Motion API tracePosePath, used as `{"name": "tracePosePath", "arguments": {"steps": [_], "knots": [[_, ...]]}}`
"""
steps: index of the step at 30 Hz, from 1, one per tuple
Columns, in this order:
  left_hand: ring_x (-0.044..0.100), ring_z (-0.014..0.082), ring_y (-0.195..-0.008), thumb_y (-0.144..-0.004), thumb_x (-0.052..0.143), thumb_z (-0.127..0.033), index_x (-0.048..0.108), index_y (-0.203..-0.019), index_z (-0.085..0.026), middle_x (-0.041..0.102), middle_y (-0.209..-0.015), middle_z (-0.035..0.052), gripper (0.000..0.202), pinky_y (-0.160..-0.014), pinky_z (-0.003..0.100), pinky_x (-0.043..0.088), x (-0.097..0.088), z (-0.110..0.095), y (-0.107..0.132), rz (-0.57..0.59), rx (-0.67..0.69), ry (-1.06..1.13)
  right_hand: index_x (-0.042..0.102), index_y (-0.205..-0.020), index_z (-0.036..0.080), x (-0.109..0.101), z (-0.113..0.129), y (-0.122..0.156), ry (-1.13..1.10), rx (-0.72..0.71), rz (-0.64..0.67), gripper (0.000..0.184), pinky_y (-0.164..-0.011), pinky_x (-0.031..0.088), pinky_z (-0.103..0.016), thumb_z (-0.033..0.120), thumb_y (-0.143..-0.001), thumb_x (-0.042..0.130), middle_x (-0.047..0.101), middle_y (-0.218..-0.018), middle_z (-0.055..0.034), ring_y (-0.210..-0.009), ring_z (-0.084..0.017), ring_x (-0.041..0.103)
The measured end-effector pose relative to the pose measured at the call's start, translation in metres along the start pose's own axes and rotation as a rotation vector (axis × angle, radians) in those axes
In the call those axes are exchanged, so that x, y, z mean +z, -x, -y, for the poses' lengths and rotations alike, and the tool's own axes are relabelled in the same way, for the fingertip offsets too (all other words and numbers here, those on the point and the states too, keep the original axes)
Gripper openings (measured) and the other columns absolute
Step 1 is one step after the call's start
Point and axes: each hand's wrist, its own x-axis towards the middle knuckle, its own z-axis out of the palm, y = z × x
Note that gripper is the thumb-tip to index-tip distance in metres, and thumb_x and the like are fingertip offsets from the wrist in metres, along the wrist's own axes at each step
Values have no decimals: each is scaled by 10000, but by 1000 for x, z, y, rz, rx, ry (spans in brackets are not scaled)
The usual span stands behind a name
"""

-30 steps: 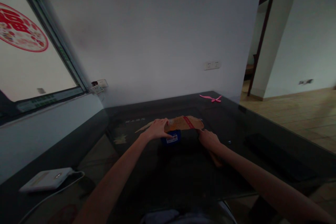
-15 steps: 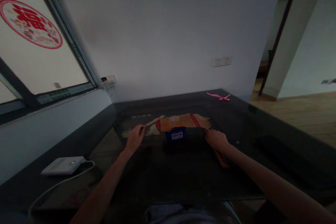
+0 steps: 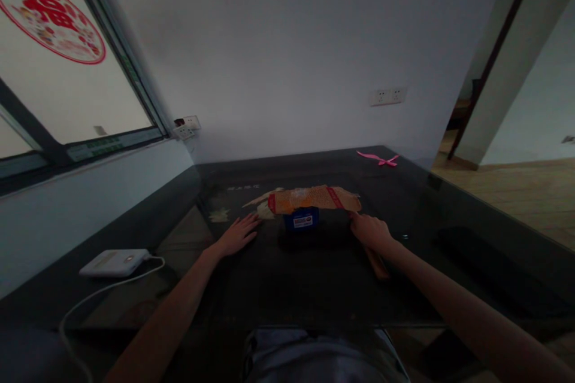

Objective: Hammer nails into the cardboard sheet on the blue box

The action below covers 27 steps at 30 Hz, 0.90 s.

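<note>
Dark table point(image 3: 287, 293), and two hands near a packet

Against a pale wall point(image 3: 278, 60) stands this glossy table. On it, the orange-brown packet point(image 3: 314, 198) lies over a small blue box point(image 3: 302, 219). The left hand point(image 3: 237, 236), with fingers loosely spread, holds nothing and is near the packet's left end. The right hand point(image 3: 371, 232) is curled around a brown handle point(image 3: 378, 266); whether its fingertips touch the packet, I cannot tell.

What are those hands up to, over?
Left hand open, nearer side of orange packet. Right hand gripping brown handle. Blue box under packet, between the hands.
</note>
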Motion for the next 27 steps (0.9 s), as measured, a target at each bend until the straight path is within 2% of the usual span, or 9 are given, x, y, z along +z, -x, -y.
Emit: {"name": "tracePosePath", "arguments": {"steps": [4, 9, 15, 18, 23, 27], "knots": [[170, 228, -1349, -912, 261, -432, 228, -1390, -285, 235, -1459, 51, 502, -1071, 502, 128, -4, -22, 2, 42, 62, 4, 468, -1239, 222, -1, 0, 0, -21, 2, 4, 389, -693, 464, -367, 254, -879, 325, 654, -999, -130, -895, -281, 633], [140, 211, -1356, -914, 269, -414, 137, -1414, -271, 179, -1476, 41, 536, -1097, 451, 108, -9, -56, 9, 88, 176, 40, 439, -1269, 230, -1, 0, 1, -26, 7, 3, 402, -689, 463, -360, 265, -887, 317, 652, -1002, -133, -894, -274, 633], [120, 202, -1360, -912, 285, -390, 77, -1422, -262, 155, -1481, 30, 566, -1107, 430, 103, -19, -86, 17, 115, 271, 78, 464, -1252, 236, 1, 1, -1, -24, 12, 0, 401, -676, 469, -385, 255, -873, 333, 661, -977, -129, -876, -295, 637], [98, 198, -1364, -909, 295, -359, 50, -1424, -257, 135, -1485, 22, 580, -1112, 428, 82, -26, -108, 16, 153, 344, 92, 447, -1265, 239, 1, 0, -1, -24, 8, -11, 410, -674, 471, -392, 258, -875, 324, 659, -990, -122, -883, -301, 635], [79, 195, -1367, -893, 334, -352, 44, -1425, -253, 102, -1490, 10, 615, -1116, 414, 68, -29, -156, 0, 199, 512, 124, 454, -1256, 230, 0, 0, -1, -21, 9, -8, 399, -680, 465, -375, 263, -881, 321, 655, -996, -131, -881, -286, 637], [69, 206, -1367, -885, 349, -366, 51, -1426, -237, 106, -1490, 27, 631, -1110, 428, 85, -21, -183, -25, 188, 553, 145, 460, -1241, 228, 0, 0, 0, -11, 0, -16, 385, -687, 460, -364, 246, -877, 333, 660, -978, -122, -878, -277, 638]]}}
